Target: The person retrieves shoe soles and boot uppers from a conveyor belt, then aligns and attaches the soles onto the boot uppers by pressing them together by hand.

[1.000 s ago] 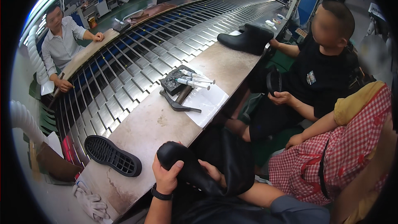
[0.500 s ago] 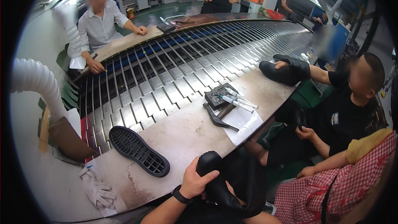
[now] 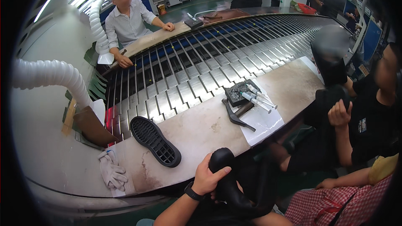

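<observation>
We record a silver slatted metal conveyor (image 3: 197, 76) on the far side, a pale stained bench (image 3: 209, 130) nearer. By its near edge, a smooth black boot (image 3: 229, 185): our left hand (image 3: 210, 175) grips its toe; our right hand (image 3: 240, 187) is mostly hidden, hold undetermined. Left on bench: black ridged rubber sole (image 3: 155, 140). Right: dark curved-headed hammer (image 3: 233, 116).
</observation>
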A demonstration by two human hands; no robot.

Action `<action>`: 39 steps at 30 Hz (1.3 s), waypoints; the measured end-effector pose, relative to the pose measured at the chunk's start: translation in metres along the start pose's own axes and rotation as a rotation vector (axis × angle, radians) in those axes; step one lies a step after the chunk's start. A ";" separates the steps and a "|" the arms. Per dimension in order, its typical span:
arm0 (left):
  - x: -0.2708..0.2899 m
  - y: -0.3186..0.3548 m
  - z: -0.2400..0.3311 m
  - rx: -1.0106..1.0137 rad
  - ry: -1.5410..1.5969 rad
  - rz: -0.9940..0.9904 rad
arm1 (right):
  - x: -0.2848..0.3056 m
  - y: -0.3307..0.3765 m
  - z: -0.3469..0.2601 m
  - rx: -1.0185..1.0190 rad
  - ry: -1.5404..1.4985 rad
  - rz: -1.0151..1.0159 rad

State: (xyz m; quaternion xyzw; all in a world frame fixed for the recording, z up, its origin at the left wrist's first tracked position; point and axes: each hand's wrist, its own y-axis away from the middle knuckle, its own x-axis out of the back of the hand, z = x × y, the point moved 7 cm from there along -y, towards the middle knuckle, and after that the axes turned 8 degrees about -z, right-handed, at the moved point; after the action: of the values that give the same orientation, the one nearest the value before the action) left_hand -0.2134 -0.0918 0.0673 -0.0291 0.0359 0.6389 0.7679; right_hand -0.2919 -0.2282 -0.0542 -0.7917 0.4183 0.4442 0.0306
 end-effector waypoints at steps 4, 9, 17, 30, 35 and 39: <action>0.004 -0.002 -0.001 0.004 0.005 -0.024 | -0.009 -0.004 0.001 0.002 0.021 -0.040; 0.006 -0.007 -0.005 -0.017 0.036 -0.062 | -0.014 -0.008 -0.001 0.019 0.064 -0.034; 0.002 0.000 0.010 -0.159 -0.021 0.021 | -0.024 -0.001 -0.016 0.069 0.123 -0.022; 0.000 -0.005 0.000 -0.084 -0.054 -0.038 | 0.016 -0.020 0.013 0.061 0.000 -0.023; 0.005 -0.012 -0.003 -0.046 0.021 -0.036 | 0.046 -0.052 0.033 0.080 -0.488 -0.322; 0.008 -0.019 0.004 -0.009 0.120 0.007 | 0.041 -0.054 0.026 -0.083 -0.698 0.014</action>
State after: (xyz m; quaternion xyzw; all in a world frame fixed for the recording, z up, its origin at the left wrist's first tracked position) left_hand -0.1929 -0.0871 0.0709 -0.0709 0.0789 0.6389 0.7620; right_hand -0.2619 -0.2079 -0.1171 -0.5897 0.3699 0.7049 0.1366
